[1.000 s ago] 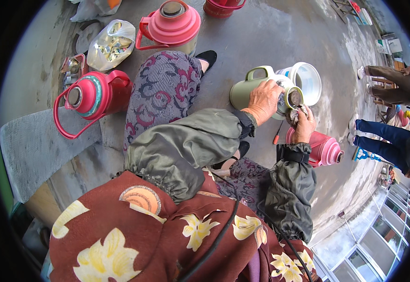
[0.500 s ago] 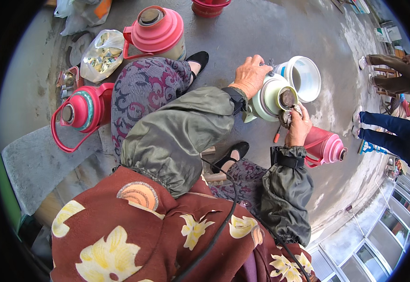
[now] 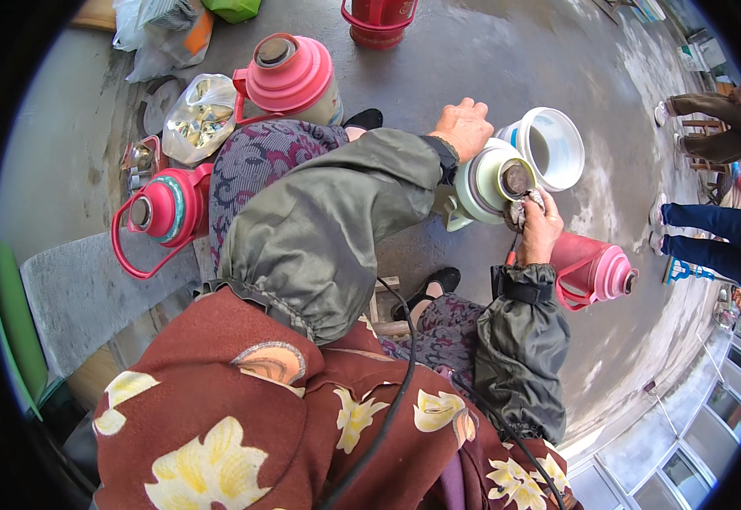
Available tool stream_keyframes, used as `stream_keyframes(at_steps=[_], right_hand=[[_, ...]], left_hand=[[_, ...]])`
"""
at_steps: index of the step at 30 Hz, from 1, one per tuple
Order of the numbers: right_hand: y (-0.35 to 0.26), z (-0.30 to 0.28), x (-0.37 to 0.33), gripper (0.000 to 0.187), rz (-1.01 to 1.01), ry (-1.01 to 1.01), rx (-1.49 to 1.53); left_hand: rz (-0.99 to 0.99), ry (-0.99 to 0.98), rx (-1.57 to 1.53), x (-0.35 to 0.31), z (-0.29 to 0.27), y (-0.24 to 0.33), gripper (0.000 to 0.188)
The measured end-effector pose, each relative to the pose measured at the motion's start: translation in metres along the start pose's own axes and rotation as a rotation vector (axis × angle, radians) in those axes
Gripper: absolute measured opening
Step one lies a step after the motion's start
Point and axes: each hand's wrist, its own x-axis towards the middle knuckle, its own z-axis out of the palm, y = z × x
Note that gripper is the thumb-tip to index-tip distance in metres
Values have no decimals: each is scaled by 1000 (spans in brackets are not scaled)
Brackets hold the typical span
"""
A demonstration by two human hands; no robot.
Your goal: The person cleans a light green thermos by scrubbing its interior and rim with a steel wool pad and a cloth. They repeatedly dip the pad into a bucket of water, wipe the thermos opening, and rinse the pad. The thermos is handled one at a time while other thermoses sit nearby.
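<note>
A pale green thermos flask (image 3: pixel 482 189) stands in front of me, tilted toward me, with a brownish round stopper or opening (image 3: pixel 516 178) at its mouth. My right hand (image 3: pixel 540 229) pinches a crumpled, dirty grey rag (image 3: pixel 517 212) against the rim of that mouth. At the flask's far left side is my left hand (image 3: pixel 462 129), its fingers curled down; whatever lies beneath them is hidden. Touching or just behind the flask is a white plastic bucket (image 3: pixel 567 161) with greyish contents. Below my right hand shows a slim red handle (image 3: pixel 511 253), partly covered.
A pink thermos (image 3: pixel 587 268) lies tilted on the right. More pink thermoses stand at the left (image 3: pixel 166 204) and far left (image 3: pixel 294 76). Beside them sits a clear plastic bag (image 3: pixel 200 119). A red bucket (image 3: pixel 379 21) stands at the back. Two people (image 3: pixel 710 229) are at the right.
My left hand has shifted slightly; the dark scrubber-like tuft under its fingers no longer shows. My right hand keeps the rag at the flask's mouth. The whole view has shifted a little.
</note>
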Motion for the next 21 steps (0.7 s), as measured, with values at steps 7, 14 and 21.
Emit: stream_keyframes(at_steps=[7, 14, 21], right_hand=[[3, 1, 2, 35, -38, 9, -32], [6, 1, 3, 35, -37, 39, -45], [2, 5, 3, 34, -40, 17, -29]], left_hand=[[10, 37, -72, -1, -10, 3, 19], [-95, 209, -177, -43, 0, 2, 22], [-17, -41, -50, 2, -7, -11, 23]])
